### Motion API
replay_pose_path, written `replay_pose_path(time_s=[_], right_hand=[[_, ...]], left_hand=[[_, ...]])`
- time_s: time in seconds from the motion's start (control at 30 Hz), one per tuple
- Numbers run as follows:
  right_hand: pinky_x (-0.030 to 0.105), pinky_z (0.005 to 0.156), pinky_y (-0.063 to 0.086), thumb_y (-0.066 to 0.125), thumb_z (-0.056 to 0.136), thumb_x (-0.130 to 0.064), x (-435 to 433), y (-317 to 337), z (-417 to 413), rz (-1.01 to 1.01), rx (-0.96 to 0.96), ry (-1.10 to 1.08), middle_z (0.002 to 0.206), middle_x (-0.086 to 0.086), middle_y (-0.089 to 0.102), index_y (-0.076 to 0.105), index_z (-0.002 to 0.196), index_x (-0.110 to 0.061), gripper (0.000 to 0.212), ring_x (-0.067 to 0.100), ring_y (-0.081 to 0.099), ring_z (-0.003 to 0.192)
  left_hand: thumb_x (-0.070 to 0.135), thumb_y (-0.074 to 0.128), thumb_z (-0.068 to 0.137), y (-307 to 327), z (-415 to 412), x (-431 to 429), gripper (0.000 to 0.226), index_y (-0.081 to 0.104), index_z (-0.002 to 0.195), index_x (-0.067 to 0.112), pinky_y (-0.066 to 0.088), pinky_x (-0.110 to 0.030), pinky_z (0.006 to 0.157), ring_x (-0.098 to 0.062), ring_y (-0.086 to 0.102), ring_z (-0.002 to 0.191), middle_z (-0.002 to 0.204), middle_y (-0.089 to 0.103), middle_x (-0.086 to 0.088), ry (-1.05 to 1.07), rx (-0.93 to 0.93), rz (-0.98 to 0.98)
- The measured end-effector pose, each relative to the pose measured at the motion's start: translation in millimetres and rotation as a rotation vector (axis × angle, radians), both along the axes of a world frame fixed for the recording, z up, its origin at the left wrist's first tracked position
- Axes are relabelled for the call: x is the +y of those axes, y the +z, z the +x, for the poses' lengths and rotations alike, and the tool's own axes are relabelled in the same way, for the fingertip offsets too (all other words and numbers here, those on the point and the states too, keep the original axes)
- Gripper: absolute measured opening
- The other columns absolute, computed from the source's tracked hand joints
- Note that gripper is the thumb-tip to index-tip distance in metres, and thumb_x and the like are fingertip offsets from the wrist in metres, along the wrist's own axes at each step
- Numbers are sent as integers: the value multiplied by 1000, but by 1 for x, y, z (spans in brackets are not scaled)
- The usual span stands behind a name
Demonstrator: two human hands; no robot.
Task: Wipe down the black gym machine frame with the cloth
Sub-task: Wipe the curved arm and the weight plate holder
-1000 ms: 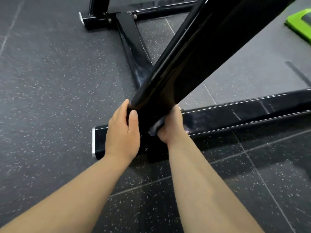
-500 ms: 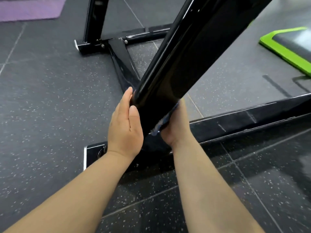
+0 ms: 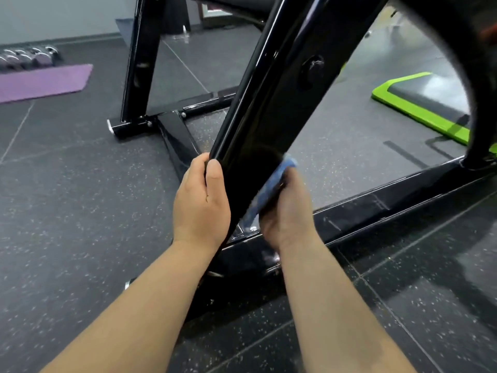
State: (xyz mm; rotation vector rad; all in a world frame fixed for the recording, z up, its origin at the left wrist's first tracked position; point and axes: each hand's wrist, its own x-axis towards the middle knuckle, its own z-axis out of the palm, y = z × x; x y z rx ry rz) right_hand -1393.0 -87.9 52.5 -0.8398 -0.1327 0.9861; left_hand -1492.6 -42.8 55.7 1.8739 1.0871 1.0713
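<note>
1. Two bare forearms reach forward from the lower edge and meet a slanted black frame beam [image 3: 269, 103] of a gym machine, low down near its foot.
2. The left hand [image 3: 200, 203] wraps the beam's left edge. Its thumb lies up along the near face and its fingers curl out of sight behind.
3. The right hand [image 3: 287, 214] grips a blue cloth [image 3: 271, 189] against the beam's right edge, just above the base bar [image 3: 390, 200] on the speckled floor [image 3: 67, 211].
4. The right hand's fingers are hidden behind cloth and beam, and both hand and cloth are blurred.
5. The beam's top is cut off above. Farther back lie a purple mat [image 3: 43, 82] and a green step platform [image 3: 419, 103].
</note>
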Motion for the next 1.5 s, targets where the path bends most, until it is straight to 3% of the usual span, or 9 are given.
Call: replay_pose_path(time_s=[0.1, 0.3, 0.43, 0.53, 0.77, 1.1, 1.3, 1.4, 1.5], right_hand=[[27, 89, 50, 47, 99, -27, -6, 41, 27, 157, -34, -198, 90, -2, 70, 67, 98, -19, 21, 13, 65, 92], [28, 100, 43, 30, 101, -47, 2, 24, 1, -116, -211, -128, 130, -3, 58, 42, 143, -25, 49, 12, 56, 118], [28, 92, 49, 29, 98, -55, 3, 12, -8, -223, -238, -67, 118, -6, 65, 52, 129, -31, 45, 12, 60, 110], [25, 74, 53, 44, 100, -25, -14, 39, -2, -239, -352, -241, 84, -8, 64, 55, 105, -32, 14, 10, 65, 85], [41, 89, 53, 66, 89, -16, -27, 166, 38, -104, -385, -518, 91, -3, 65, 48, 103, -28, 25, 13, 65, 86], [46, 89, 55, 72, 80, -9, -34, 265, 78, -270, -327, -747, 102, 5, 66, 47, 93, -26, 33, 22, 68, 92], [29, 79, 53, 65, 85, -13, -56, 257, 77, -526, -594, -513, 91, -8, 65, 54, 91, -32, 22, 10, 64, 87], [41, 85, 55, 58, 82, -11, -70, 255, 98, -655, -695, -465, 82, -6, 64, 56, 79, -31, 21, 17, 64, 85], [32, 77, 50, 53, 92, -18, -79, 261, 138, -551, -707, -523, 92, 3, 62, 59, 103, -18, 13, 19, 60, 84]], left_hand=[[46, 23, 98, 4, 1, 0, 42, 55, 105, 20, 47, -40, 88, -15, 55, 93, 93, 59, 5, 3, -30, -14], [37, 26, 102, 9, 0, -4, 36, 38, 70, 28, 38, -35, 66, -12, 44, 68, 68, 43, 4, 4, -23, -31], [39, 27, 102, 7, -1, -4, 37, 57, 119, 25, 34, -25, 91, -3, 47, 105, 106, 54, 13, -13, -17, -3], [35, 32, 102, 22, -1, -6, 44, 39, 144, 29, 27, -21, 103, 7, 35, 124, 130, 39, 26, -62, -6, 56], [35, 36, 95, 108, 11, -38, 46, 46, 139, 28, 30, -38, 114, -3, 37, 132, 133, 42, 22, -89, -17, -69], [21, 45, 96, 225, 22, -50, 37, 53, 129, 36, 33, -11, 89, 3, 48, 116, 126, 51, 20, -220, 55, -267], [18, 45, 96, 238, 18, -86, 36, 51, 125, 39, 37, -16, 85, 3, 47, 114, 126, 51, 15, -248, 122, -387], [15, 44, 96, 247, 36, -94, 40, 50, 127, 40, 38, -19, 90, 2, 47, 113, 126, 50, 17, -226, 140, -379], [13, 47, 93, 254, 61, -86, 47, 45, 135, 34, 32, -6, 87, 4, 42, 113, 127, 43, 17, -176, 156, -267]])
